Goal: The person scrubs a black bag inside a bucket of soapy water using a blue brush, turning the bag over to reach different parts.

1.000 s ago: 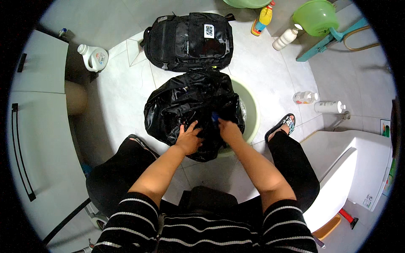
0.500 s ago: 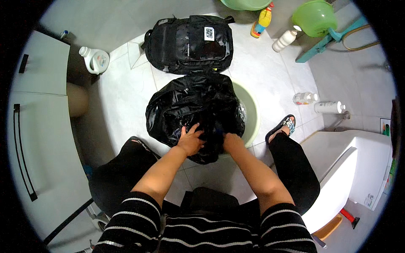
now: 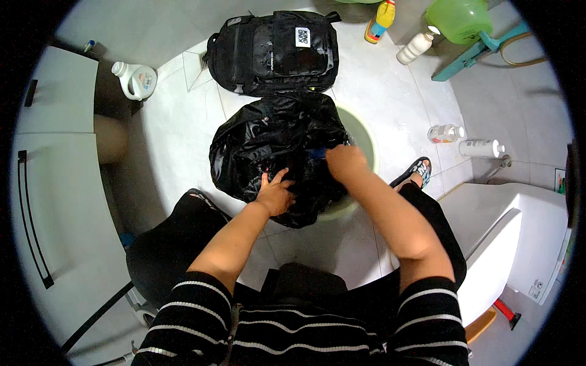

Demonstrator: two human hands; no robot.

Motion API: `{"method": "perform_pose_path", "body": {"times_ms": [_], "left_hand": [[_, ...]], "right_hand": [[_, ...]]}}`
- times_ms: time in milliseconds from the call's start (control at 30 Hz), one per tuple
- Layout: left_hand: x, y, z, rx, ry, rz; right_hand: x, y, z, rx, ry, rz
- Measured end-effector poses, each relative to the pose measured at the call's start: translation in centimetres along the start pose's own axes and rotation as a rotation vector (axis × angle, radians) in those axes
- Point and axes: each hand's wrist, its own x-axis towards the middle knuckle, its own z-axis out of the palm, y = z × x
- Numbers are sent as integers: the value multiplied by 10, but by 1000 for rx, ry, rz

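A wet, shiny black backpack point(image 3: 268, 131) lies slumped over a pale green basin point(image 3: 366, 137), covering most of it. My left hand point(image 3: 276, 196) lies on the bag's near part with its fingers spread, pressing the cloth. Closed in a fist, my right hand point(image 3: 347, 163) is over the bag's right side, by the basin's rim. From its fingers a small blue tool point(image 3: 316, 154) sticks out to the left against the cloth; most of it is hidden, so its exact kind does not show.
Behind lies a second black backpack point(image 3: 274, 55). Bottles stand or lie around: a white jug point(image 3: 135, 80), a yellow bottle point(image 3: 379, 23), a white bottle point(image 3: 416, 49). A green basin point(image 3: 461, 21) leans at the far right. A white toilet point(image 3: 488, 244) and a cabinet point(image 3: 61, 201) flank me.
My right hand has moved away from me along the bag and slightly right, and the blue tool now shows more plainly. My left hand stays spread on the cloth. The view has shifted slightly.
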Motion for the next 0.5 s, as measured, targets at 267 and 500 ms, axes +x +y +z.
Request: {"method": "perform_pose_path", "body": {"times_ms": [267,500], "left_hand": [[5,-1,8,-14,43,37],[6,-4,13,3,34,39]], "right_hand": [[-12,37,37,-257,-245,-218],[-12,41,52,-192,-55,-151]]}}
